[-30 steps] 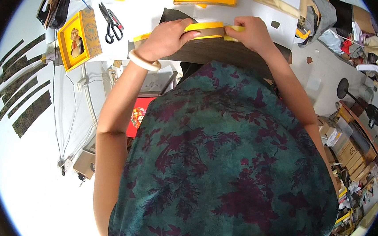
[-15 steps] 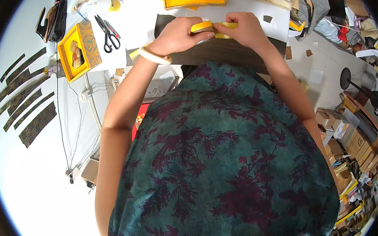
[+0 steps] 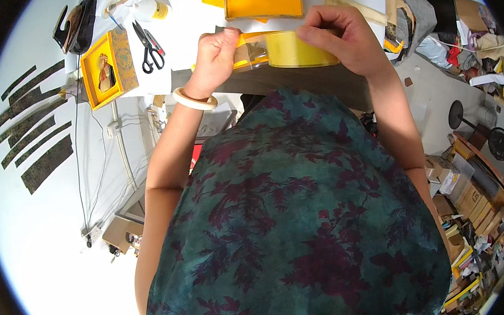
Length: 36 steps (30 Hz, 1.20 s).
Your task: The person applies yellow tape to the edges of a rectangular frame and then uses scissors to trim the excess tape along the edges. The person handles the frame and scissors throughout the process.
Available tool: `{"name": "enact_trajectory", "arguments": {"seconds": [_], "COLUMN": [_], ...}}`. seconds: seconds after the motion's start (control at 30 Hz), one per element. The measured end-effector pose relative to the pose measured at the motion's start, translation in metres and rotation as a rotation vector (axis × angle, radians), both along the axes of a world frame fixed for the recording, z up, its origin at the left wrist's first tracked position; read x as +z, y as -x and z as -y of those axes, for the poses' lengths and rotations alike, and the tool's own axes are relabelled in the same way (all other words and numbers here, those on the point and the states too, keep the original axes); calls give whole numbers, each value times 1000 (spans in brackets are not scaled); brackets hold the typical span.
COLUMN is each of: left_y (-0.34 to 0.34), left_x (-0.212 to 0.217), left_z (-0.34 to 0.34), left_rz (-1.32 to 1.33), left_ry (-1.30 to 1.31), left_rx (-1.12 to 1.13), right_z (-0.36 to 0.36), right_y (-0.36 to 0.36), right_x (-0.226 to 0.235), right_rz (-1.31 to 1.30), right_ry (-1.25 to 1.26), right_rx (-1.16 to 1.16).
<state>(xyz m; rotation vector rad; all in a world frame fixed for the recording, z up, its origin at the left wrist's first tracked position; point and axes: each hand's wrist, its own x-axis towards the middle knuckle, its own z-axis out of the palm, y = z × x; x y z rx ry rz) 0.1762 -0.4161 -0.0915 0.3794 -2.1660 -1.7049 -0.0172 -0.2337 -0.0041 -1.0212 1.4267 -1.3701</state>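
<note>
A roll of yellowish clear packing tape (image 3: 302,51) is gripped at its right side by my right hand (image 3: 340,38), the thumb and fingers bent round its edge. To its left my left hand (image 3: 216,59), with a pale bangle on the wrist, is closed on the free end of the tape. A short clear stretch of tape (image 3: 259,53) runs between the left hand and the roll. Yellow and brown material shows through or behind that stretch; what it is I cannot make out. Both hands are above the near edge of the worktable.
A yellow box (image 3: 263,2) stands at the table's far side. Black-handled scissors (image 3: 150,56), a patterned yellow tray (image 3: 101,71) and a white bottle (image 3: 150,9) are at the left. A dark strip (image 3: 317,80) lies along the near edge. Cloth scraps (image 3: 410,18) pile at the right.
My hands have moved apart, the left one leftward and the right one rightward. The tape roll has turned, so its broad side now shows, with tape drawn out between the hands.
</note>
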Motion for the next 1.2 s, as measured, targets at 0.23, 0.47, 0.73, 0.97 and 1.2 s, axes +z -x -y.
{"name": "enact_trajectory", "arguments": {"seconds": [0.23,0.47,0.73,0.97,1.2], "left_y": [-7,-39,-53,-75,-72], "left_x": [-47,-45,-64,-74,-73], "left_z": [3,6,18,24,27], "left_rz": [18,-75,1,-99,-80], "left_ry": [-395,-599,-724,-775,-766], "left_rx": [306,586,606,530,538], "right_z": [60,100,105,43,10], "right_y": [-43,-98,-96,-6,30], "right_x": [-17,-34,-34,20,-22], "right_rz": [-410,-479,-607,-534,-777], "right_ry": [34,20,-44,-429,-398], "right_rx": [-41,-57,96,59,-73]}}
